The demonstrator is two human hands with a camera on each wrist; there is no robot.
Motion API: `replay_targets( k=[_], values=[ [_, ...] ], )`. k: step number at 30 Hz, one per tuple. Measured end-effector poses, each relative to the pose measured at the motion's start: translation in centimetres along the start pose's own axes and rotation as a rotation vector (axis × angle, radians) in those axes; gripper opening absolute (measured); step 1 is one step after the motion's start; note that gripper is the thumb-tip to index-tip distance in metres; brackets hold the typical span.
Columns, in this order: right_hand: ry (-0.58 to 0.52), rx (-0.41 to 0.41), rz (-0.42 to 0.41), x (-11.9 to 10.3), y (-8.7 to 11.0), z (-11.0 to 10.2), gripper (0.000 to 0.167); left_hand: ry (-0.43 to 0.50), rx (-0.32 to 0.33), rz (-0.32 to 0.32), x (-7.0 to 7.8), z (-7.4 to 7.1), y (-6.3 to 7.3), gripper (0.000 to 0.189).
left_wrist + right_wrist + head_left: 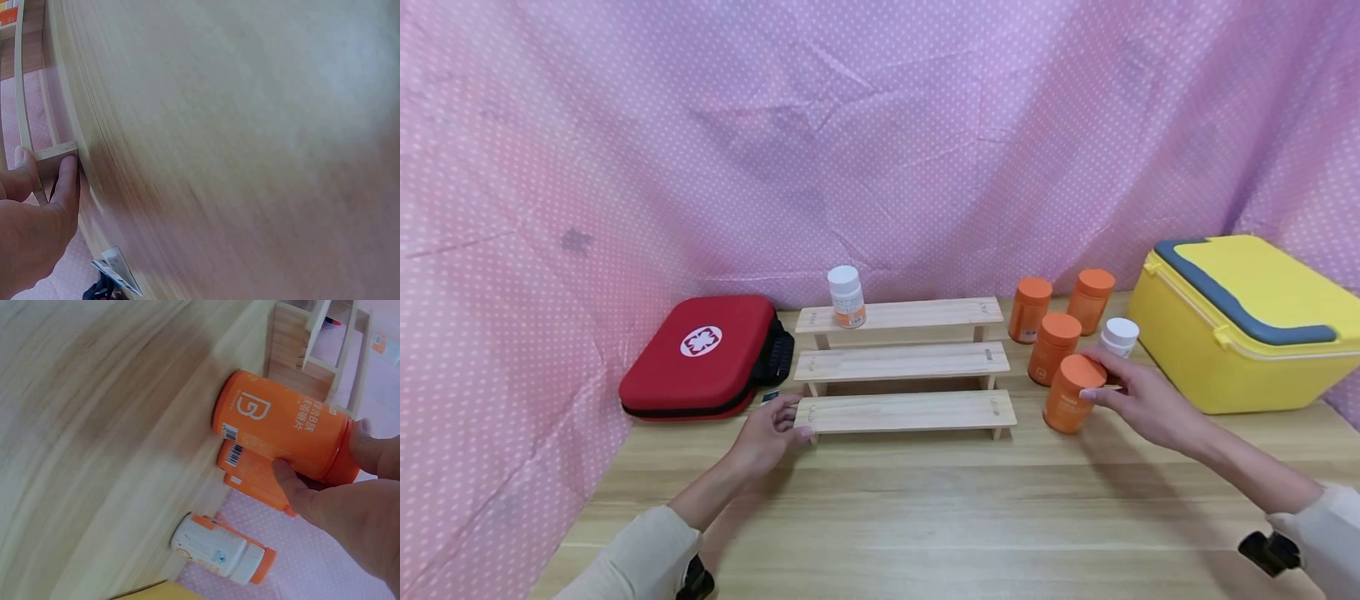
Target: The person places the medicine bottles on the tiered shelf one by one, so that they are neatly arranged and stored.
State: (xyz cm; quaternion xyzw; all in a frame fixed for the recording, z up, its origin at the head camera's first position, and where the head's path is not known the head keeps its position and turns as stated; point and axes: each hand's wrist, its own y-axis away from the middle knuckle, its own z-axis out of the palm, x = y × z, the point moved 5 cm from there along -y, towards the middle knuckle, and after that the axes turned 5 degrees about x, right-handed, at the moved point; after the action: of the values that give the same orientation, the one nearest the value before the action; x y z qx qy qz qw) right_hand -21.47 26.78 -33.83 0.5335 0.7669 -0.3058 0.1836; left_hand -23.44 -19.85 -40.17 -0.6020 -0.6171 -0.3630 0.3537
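My left hand (766,440) pinches the left end of the lowest step of a three-tier wooden display rack (902,412); in the left wrist view its thumb and a finger (67,178) lie at the board's end and leg. My right hand (1157,407) grips an orange bottle (1066,407) by its upper part, right of the rack. The right wrist view shows the white logo and barrel of this orange bottle (281,425). One white bottle (847,298) stands at the left of the top step.
Behind the held bottle stand several more: orange bottles (1054,350) and a white-capped one (1120,336), partly hidden by my right hand. A yellow box with a grey handle (1232,350) is at the right. A red first-aid case (700,358) lies left of the rack, before a pink dotted curtain.
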Motion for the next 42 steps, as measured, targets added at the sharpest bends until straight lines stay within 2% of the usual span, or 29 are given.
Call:
replay_targets(
  k=[7,12,20,26,31,37,42],
  values=[
    [-0.07,0.066,-0.087,-1.4,0.1,-1.6,0.049,0.002,-0.009,-0.019,0.0,0.0,-0.1,0.053],
    [-0.095,0.065,-0.06,-2.7,-0.3,-2.8,0.049,-0.004,-0.01,-0.012,0.0,0.0,0.0,0.053],
    [-0.049,0.086,-0.024,-5.6,-1.7,-4.8,0.052,-0.009,-0.011,-0.029,0.0,0.1,-0.2,0.055],
    [-0.088,0.071,-0.02,-8.4,-4.1,-5.7,0.045,-0.005,-0.009,-0.028,-0.1,0.1,-0.2,0.055],
    [-0.096,0.023,-0.01,-10.1,-6.8,-5.5,0.045,-0.006,-0.004,-0.02,0.0,0.2,0.1,0.055],
    [-0.107,-0.054,-0.019,-11.5,-10.5,-3.7,0.047,0.009,0.008,-0.016,0.2,0.4,0.8,0.054],
    [-0.216,-0.115,-0.051,-11.9,-13.1,-1.5,0.038,0.015,0.017,-0.021,0.4,0.7,1.3,0.054]
  ],
)
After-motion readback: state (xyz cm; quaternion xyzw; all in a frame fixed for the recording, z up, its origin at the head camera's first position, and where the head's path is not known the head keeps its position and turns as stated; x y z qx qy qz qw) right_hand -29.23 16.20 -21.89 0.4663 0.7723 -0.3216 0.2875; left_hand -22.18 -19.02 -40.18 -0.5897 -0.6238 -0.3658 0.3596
